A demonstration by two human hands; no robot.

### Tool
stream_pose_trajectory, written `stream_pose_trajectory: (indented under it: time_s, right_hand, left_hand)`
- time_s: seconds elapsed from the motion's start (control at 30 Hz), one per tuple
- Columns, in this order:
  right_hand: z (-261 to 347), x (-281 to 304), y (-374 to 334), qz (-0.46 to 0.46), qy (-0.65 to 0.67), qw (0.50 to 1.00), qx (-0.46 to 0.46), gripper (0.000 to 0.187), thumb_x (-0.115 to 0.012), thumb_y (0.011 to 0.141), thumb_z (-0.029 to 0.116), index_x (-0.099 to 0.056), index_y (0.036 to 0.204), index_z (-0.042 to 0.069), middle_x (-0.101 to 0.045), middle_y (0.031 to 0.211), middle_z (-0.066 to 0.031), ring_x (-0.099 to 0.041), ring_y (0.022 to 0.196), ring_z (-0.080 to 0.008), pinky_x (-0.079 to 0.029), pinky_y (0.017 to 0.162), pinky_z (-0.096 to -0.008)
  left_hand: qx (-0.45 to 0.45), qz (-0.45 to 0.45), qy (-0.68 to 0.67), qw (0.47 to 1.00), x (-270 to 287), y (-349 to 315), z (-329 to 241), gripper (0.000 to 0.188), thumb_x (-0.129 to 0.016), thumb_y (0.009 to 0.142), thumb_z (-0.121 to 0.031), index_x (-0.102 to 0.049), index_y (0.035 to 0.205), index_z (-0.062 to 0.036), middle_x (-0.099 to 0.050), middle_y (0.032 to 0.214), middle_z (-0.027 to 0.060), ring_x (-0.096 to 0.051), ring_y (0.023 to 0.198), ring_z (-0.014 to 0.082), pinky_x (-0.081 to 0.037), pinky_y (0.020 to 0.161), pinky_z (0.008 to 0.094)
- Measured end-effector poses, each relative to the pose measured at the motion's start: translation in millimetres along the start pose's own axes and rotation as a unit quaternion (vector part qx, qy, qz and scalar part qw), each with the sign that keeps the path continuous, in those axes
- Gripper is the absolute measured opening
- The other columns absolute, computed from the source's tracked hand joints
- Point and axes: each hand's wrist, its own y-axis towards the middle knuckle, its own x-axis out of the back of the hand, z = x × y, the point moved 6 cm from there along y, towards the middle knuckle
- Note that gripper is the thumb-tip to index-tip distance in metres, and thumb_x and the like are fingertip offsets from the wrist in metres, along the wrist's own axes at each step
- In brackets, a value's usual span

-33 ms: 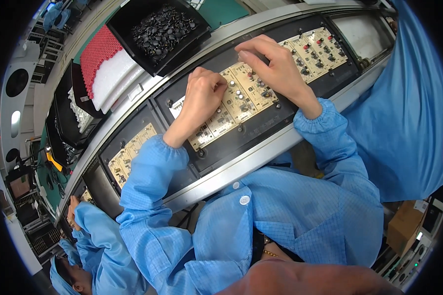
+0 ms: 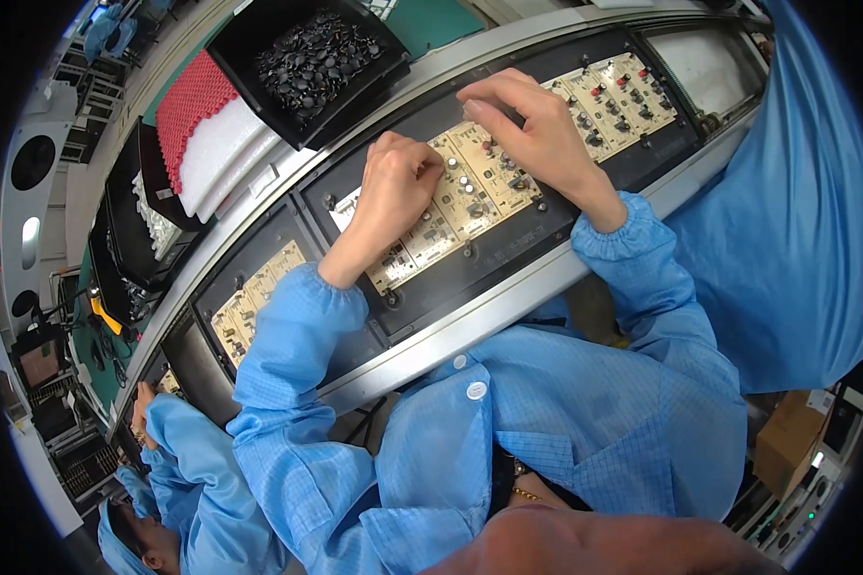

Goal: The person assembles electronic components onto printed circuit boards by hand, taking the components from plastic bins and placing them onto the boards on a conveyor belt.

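Observation:
My left hand [image 2: 396, 182] is over the left part of a tan circuit board [image 2: 472, 233] set in a black tray. Its thumb and forefinger are pinched together, and whatever sits between them is hidden. Over the board's middle hovers my right hand [image 2: 547, 134], its thumb and forefinger tips slightly apart with nothing visible between them. The hand's other fingers are mostly hidden. Small silver round capacitors [image 2: 464, 181] stand on the board between the hands. More dark and red-topped parts [image 2: 623, 81] line its right end.
A black bin [image 2: 379, 72] of small black round parts stands beyond the rail [image 2: 431, 335]. Left of it are a red textured sheet [image 2: 190, 115] and white foam [image 2: 222, 144]. Another board [image 2: 278, 264] lies in the tray at left. Lower left, a co-worker's hand [image 2: 142, 407] works at the same line.

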Motion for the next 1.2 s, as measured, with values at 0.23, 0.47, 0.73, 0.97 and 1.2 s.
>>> stream_pose_trajectory:
  time_s: [0.23,0.47,0.73,0.97,1.2]
  right_hand:
    - [3,0,-3,-0.017,-0.030,0.999,0.039,0.018,-0.068,0.093,0.009,-0.072,0.108,0.000,-0.069,0.100,-0.0088,-0.067,0.084,-0.0161,-0.055,0.068,-0.0266]
    - [0,-5,-5,-0.011,0.004,1.000,0.003,0.018,-0.069,0.091,0.010,-0.072,0.106,0.000,-0.070,0.097,-0.0103,-0.066,0.088,-0.0205,-0.052,0.076,-0.0314]
    - [-1,-8,-6,-0.009,-0.021,1.000,0.012,0.018,-0.069,0.092,0.011,-0.072,0.105,0.000,-0.070,0.096,-0.0106,-0.066,0.090,-0.0229,-0.051,0.077,-0.0327]
    - [0,-11,-9,-0.015,-0.011,1.000,0.018,0.018,-0.068,0.092,0.011,-0.072,0.106,0.000,-0.071,0.099,-0.0120,-0.066,0.093,-0.0257,-0.051,0.081,-0.0346]
    - [1,-14,-10,0.013,-0.010,0.999,0.047,0.020,-0.069,0.091,0.008,-0.072,0.109,-0.001,-0.070,0.094,-0.0122,-0.065,0.092,-0.0234,-0.051,0.082,-0.0342]
  left_hand:
    - [-0.011,-0.023,-0.003,1.000,-2,0,-4,0.009,-0.074,0.077,-0.002,-0.074,0.086,-0.0005,-0.070,0.084,0.0120,-0.061,0.091,0.0300,-0.047,0.084,0.0401]
    - [-0.019,-0.013,-0.008,1.000,-4,2,-5,0.007,-0.071,0.076,0.001,-0.073,0.083,0.0000,-0.069,0.084,0.0129,-0.059,0.092,0.0314,-0.044,0.087,0.0426]
    - [-0.066,-0.050,0.054,0.995,-13,1,-20,0.010,-0.071,0.072,0.004,-0.066,0.080,0.0003,-0.065,0.084,0.0125,-0.056,0.091,0.0326,-0.044,0.083,0.0430]
    - [-0.140,-0.018,-0.002,0.990,-11,-3,-18,0.014,-0.069,0.071,0.006,-0.068,0.083,0.0010,-0.065,0.089,0.0116,-0.056,0.095,0.0314,-0.044,0.083,0.0418]
    - [-0.137,-0.082,0.071,0.985,28,-17,-16,0.039,-0.068,0.071,0.004,-0.068,0.110,-0.0037,-0.067,0.103,0.0119,-0.058,0.103,0.0340,-0.045,0.089,0.0441]
